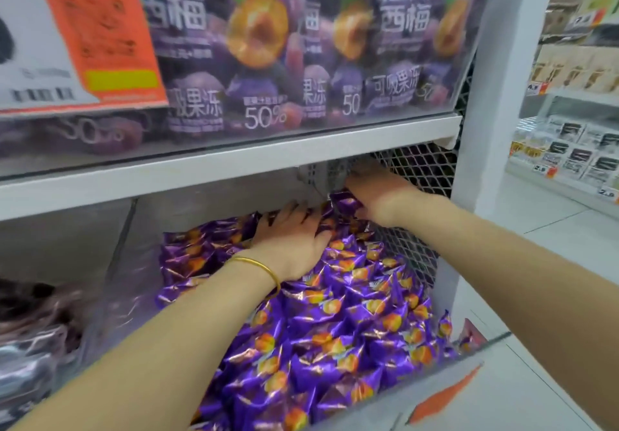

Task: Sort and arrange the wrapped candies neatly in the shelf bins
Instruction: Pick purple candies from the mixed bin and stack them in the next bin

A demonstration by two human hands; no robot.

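Note:
A lower shelf bin [445,383] with a clear front wall is heaped with purple wrapped candies [335,337] that carry an orange fruit print. My left hand [291,243], with a gold bangle on its wrist, lies palm down on the pile near the back, fingers stretched toward the rear wall. My right hand [375,196] reaches to the bin's back right corner beside the wire mesh [422,169]. Its fingers curl round a purple candy [345,201] held above the pile.
The white shelf board [234,159] hangs just over both hands. Above it stand large purple snack bags [261,45] behind a clear panel with an orange price card [97,28]. Darker wrapped sweets [30,337] fill the neighbouring left bin. More shelves [569,149] line the aisle on the right.

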